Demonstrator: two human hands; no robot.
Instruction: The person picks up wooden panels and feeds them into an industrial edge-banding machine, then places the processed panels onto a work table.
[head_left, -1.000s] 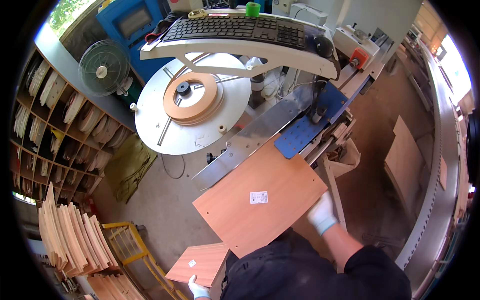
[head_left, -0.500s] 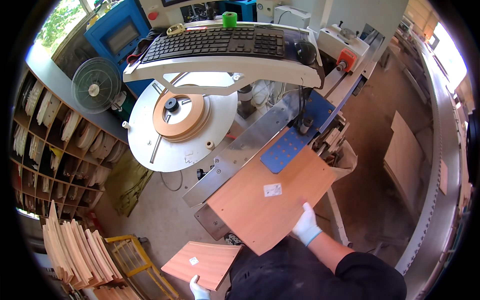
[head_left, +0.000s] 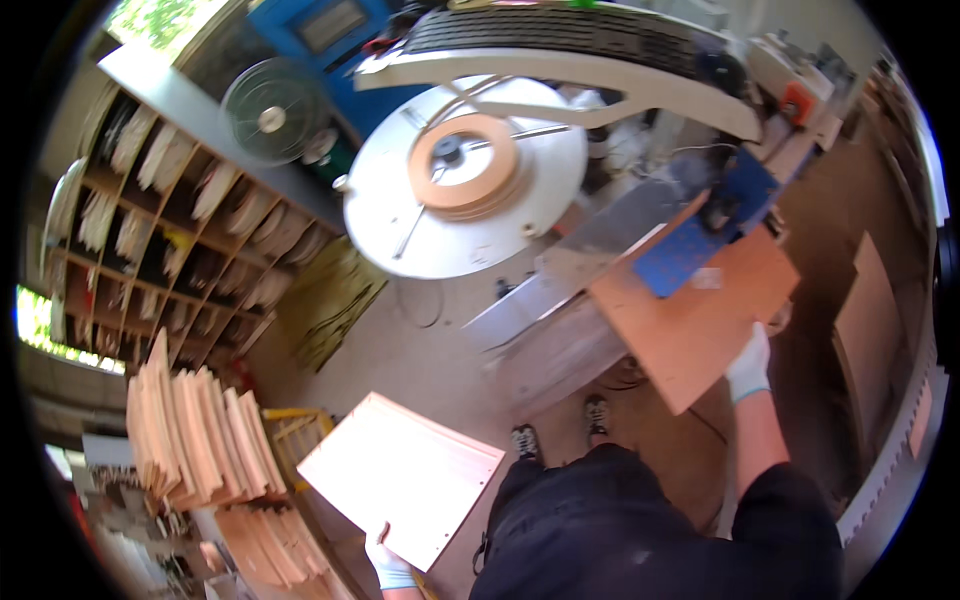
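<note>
My left hand [head_left: 387, 563], in a white glove, grips the near edge of a pale wooden panel [head_left: 405, 470], thumb on top. That panel is held in the air left of my legs, its face bright with glare and small holes along one edge. My gloved right hand [head_left: 750, 366] holds the near right edge of a larger reddish-brown wooden panel [head_left: 690, 335]. This second panel lies against the metal fence [head_left: 545, 300] of a machine, its far part under a blue perforated plate [head_left: 675, 260]. A small white label [head_left: 707, 279] sits on it near the plate.
A round white disc [head_left: 375, 220] carries a coil of brown edge strip [head_left: 465, 190]. Above it is a keyboard shelf [head_left: 560, 65]. Stacked boards [head_left: 200, 430] stand at left, below cubbyholes [head_left: 170, 220] of rolls and a fan [head_left: 270, 118]. More panels [head_left: 870, 340] lean at right.
The right-hand panel has slid forward along the fence, farther under the blue plate. My left hand has raised and turned its panel, so its label no longer shows. The view has shifted.
</note>
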